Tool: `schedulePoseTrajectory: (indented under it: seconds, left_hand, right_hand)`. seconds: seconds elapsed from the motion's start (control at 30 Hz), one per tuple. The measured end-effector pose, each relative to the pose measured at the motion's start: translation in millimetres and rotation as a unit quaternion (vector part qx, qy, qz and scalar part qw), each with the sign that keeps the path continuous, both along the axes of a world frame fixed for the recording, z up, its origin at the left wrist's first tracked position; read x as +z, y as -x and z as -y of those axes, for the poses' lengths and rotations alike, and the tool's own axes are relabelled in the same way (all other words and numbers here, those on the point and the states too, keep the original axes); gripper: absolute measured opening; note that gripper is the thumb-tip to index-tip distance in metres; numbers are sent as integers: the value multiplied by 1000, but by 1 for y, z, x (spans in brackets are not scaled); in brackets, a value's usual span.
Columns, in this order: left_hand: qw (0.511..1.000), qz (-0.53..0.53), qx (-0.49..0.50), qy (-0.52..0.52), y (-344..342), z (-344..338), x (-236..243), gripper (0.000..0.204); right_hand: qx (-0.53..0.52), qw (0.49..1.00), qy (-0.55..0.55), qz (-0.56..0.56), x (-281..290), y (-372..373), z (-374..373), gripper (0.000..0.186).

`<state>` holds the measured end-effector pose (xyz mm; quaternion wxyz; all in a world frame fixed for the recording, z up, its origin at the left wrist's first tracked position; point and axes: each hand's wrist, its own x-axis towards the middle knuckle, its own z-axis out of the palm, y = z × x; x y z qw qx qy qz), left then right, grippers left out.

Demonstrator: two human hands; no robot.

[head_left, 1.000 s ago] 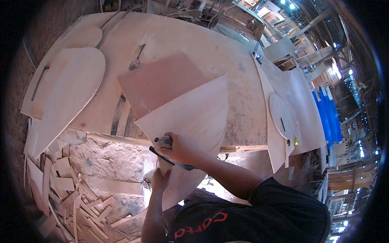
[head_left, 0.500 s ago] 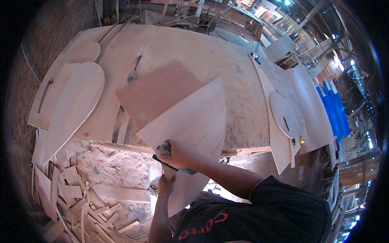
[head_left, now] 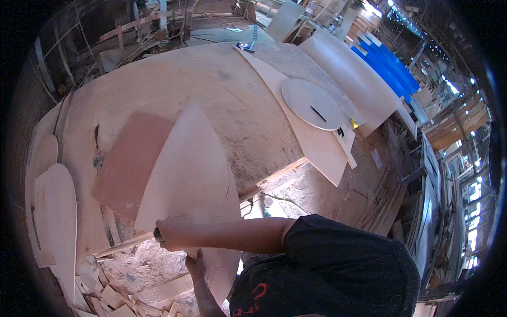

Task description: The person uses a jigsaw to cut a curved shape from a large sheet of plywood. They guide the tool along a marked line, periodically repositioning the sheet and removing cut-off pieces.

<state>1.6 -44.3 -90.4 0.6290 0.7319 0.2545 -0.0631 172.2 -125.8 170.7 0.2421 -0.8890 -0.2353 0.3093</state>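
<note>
A pale, leaf-shaped plywood panel [head_left: 191,169] lies with its pointed end on the large wooden worktable [head_left: 211,79], and its near part hangs over the front edge. My right hand [head_left: 173,235] is closed around a hand-held tool [head_left: 158,234] at the panel's left side. Only the tool's dark rounded end shows; my hand and forearm cover the rest. Just below, my left hand [head_left: 196,264] grips the panel's left edge near my body. Under the panel's left side is a reddish-brown sheet [head_left: 132,164], flat on the table.
Rounded plywood pieces [head_left: 59,211] lie at the table's left end. On the right, a pale disc [head_left: 311,104] with a dark marker-like stick rests on a long board [head_left: 322,164]. Wood offcuts [head_left: 113,298] litter the floor at lower left. A cable [head_left: 285,199] runs beyond the front edge.
The view has swung right, so the table and panel appear further left. My right hand still holds the tool at the panel's left side; my left hand stays at its edge.
</note>
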Motion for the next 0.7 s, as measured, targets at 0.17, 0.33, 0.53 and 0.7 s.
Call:
schedulePoseTrajectory:
  seconds: [0.17,0.33,0.53,0.7]
  left_hand:
    - [998,-14,6,63,5,17,-10,40]
    - [999,-35,-10,-1,-2,20,-16,44]
    - [997,-40,13,69,-2,43,-11,42]
    - [997,-68,-24,-2,-15,42,-8,65]
  right_hand:
    - [-9,1000,-19,11,-4,1,12,30]
    - [29,999,-3,37,-14,-1,8,42]
    - [-10,1000,-5,24,-45,-5,17,59]
    - [-40,996,-65,50,-78,-11,15,65]
